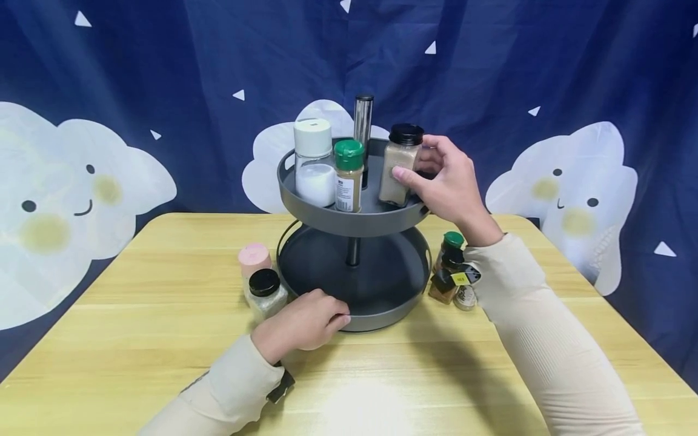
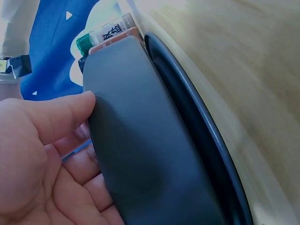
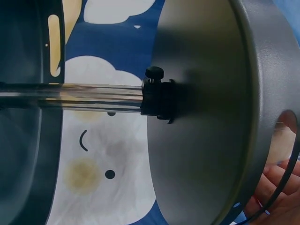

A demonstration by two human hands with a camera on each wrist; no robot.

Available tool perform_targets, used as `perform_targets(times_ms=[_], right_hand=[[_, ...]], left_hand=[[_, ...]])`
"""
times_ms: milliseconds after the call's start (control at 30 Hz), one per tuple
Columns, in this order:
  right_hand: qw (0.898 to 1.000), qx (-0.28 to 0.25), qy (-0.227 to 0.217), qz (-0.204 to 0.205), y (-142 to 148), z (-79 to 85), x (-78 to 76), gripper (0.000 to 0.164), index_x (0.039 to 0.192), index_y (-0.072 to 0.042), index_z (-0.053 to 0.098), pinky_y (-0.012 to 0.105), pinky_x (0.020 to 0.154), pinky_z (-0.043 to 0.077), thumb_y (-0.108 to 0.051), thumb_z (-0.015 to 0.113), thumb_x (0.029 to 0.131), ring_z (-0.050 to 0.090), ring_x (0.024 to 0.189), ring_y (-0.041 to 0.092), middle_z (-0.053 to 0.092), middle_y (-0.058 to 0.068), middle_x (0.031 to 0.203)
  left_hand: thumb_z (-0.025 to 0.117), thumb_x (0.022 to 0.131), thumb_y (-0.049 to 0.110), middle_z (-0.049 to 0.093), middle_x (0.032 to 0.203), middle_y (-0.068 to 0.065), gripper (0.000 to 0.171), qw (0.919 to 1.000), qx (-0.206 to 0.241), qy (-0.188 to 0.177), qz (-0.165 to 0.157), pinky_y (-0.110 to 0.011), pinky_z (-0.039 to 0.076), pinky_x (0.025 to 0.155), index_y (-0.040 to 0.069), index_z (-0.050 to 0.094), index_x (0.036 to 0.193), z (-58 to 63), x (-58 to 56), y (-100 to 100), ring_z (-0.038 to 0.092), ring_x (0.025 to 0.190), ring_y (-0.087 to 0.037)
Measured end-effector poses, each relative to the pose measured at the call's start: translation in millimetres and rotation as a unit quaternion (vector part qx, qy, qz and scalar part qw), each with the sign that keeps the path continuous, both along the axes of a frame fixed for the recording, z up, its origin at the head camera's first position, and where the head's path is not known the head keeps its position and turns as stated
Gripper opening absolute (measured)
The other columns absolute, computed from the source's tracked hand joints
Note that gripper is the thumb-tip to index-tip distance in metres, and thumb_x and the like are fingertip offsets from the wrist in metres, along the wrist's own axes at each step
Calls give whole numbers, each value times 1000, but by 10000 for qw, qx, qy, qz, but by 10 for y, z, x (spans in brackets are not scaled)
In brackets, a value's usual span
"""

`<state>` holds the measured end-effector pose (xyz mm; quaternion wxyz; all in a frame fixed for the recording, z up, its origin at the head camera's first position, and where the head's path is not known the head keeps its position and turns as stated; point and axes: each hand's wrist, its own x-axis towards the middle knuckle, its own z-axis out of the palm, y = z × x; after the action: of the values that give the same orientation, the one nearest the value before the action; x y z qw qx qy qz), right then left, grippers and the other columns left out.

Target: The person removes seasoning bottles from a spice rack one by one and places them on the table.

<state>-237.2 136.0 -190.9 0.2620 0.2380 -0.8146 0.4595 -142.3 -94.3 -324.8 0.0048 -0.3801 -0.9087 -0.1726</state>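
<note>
I have the right hand (image 1: pixel 451 181) pinching a square glass jar (image 1: pixel 395 160), thumb on its near face and fingers round the far side. The jar has a black lid and pale beige contents, leans slightly, and sits inside the rim line of the upper tray (image 1: pixel 351 225); I can't tell whether its base touches down. In my right wrist feed, the fingers and part of the jar show through the slot in the tray wall.

Just left of that grip the metal post (image 1: pixel 362 118) rises through the tray. Farther left stand a green-capped jar (image 1: pixel 349 191) with a printed label and a white-capped bottle (image 1: pixel 316 181) of white contents, both upright on the tray.

Below and left of the right grip, the left hand (image 1: pixel 305 321) grips the near rim of the lower tray (image 1: pixel 382 320); my left wrist feed shows its thumb at the edge and fingers passing behind the wall. Just beyond this hand, outside the tray, are a black-lidded jar (image 1: pixel 266 297) and a pink-capped container (image 1: pixel 254 261).

Below the right wrist, beside the lower tray, I see a cluster of small spice containers (image 1: pixel 444 292), partly hidden by the wrist gear. All of this is on the wooden table (image 1: pixel 180 290), with the blue cloud-print curtain (image 1: pixel 207 54) behind.
</note>
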Motion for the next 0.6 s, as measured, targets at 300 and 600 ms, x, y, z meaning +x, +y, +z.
perform_targets(times_ms=[300, 600], right_hand=[[9998, -72, 159, -64, 3, 18, -5, 55, 124, -1, 52, 33, 86, 54, -18, 78, 79, 64, 86, 14, 68, 17, 105], [9994, -181, 304, -24, 3, -18, -31, 50, 120, -1, 54, 22, 80, 54, -17, 78, 79, 64, 82, 9, 69, 15, 102]], left_hand=[[58, 93, 12, 34, 55, 9, 29, 10000, 33, -18, -12, -25, 40, 54, 13, 56, 64, 6, -1, -4, 41, 52, -8], [58, 93, 11, 33, 55, 9, 31, 9999, 98, 61, -102, -24, 40, 54, 16, 50, 63, 0, 3, -7, 41, 51, -8]])
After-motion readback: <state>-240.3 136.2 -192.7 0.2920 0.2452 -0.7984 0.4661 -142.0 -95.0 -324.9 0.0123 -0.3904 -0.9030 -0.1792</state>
